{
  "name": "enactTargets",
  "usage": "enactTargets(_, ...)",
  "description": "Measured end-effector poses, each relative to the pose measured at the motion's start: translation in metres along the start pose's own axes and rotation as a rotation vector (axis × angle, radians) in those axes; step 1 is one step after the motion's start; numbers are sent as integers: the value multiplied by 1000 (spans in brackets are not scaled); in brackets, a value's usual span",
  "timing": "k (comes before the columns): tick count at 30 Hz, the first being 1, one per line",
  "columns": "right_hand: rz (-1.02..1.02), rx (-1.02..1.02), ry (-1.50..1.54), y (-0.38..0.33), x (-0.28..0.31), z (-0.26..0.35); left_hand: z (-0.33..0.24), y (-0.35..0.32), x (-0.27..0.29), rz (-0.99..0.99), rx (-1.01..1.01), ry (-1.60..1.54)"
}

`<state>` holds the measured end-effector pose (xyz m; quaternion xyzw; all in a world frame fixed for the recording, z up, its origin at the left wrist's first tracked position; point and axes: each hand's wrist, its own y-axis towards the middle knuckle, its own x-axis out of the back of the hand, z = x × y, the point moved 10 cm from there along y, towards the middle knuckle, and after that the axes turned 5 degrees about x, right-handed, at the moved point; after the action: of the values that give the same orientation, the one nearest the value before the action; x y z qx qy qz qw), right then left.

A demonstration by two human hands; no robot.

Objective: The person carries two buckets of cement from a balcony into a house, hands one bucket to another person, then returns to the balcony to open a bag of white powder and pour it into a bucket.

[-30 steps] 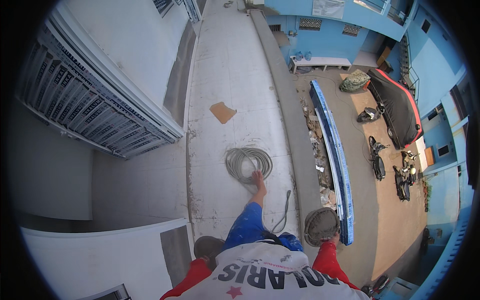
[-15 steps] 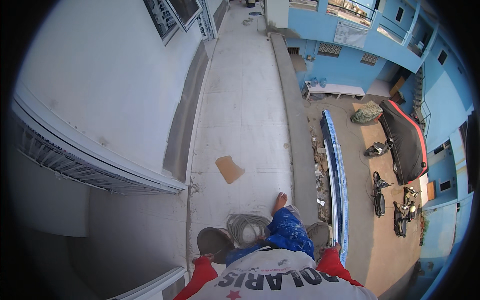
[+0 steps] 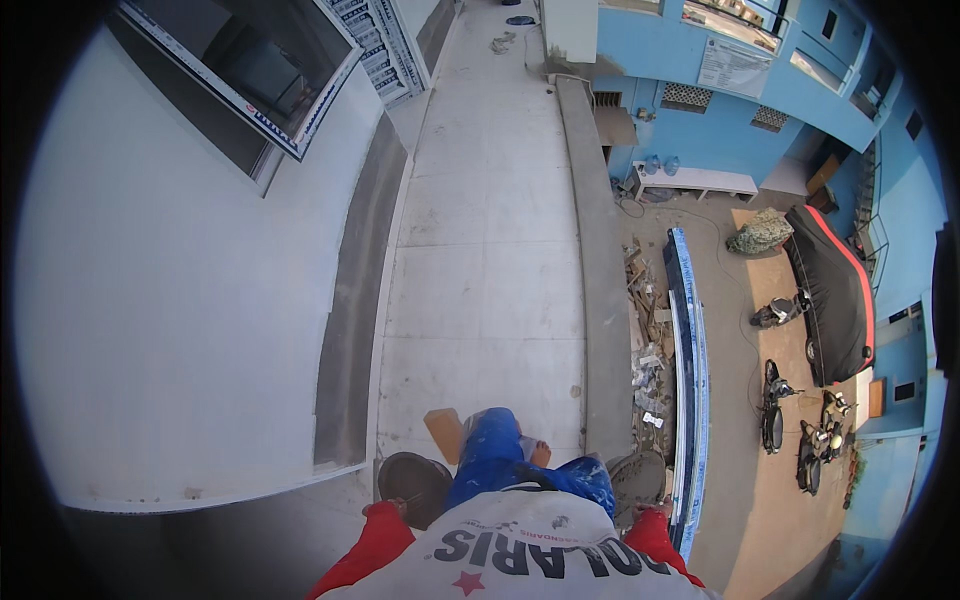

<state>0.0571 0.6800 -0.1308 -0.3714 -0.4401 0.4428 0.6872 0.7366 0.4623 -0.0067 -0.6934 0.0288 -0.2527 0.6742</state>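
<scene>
At my left side hangs a round dark grey bucket (image 3: pixel 414 487), its inside facing up. My left hand (image 3: pixel 397 506), below a red sleeve, is closed at its near edge on what looks like the handle. A second grey, dirty bucket (image 3: pixel 638 477) is at my right side, partly covered by my arm and shirt. Beside it my right hand (image 3: pixel 660 508) is closed, seemingly around that bucket's handle, though the fingers are small and partly hidden. Both arms reach down along my body.
A pale tiled walkway (image 3: pixel 485 290) runs ahead between a white wall (image 3: pixel 200 300) and a low grey ledge (image 3: pixel 605 300). An open window (image 3: pixel 290 80) juts out at upper left. Tan cardboard (image 3: pixel 443 433) lies by my leg. Below the ledge are blue-wrapped lengths (image 3: pixel 685 390) and parked motorbikes (image 3: pixel 773 420).
I have walked forward along the walkway, both buckets moving with me. The cardboard is now beside my leg, the coiled hose has dropped from sight, and the window appears closer.
</scene>
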Motion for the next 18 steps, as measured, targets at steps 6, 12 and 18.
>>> enactTargets(6,19,225,-39,-61,-214,26,-188,24,22,140,141,-1076)
enactTargets(12,133,172,-225,-80,-418,124,-418,72,3,187,329,-1848)
enactTargets(18,86,31,-135,-154,-610,95,-577,75,58,25,377,-2171)
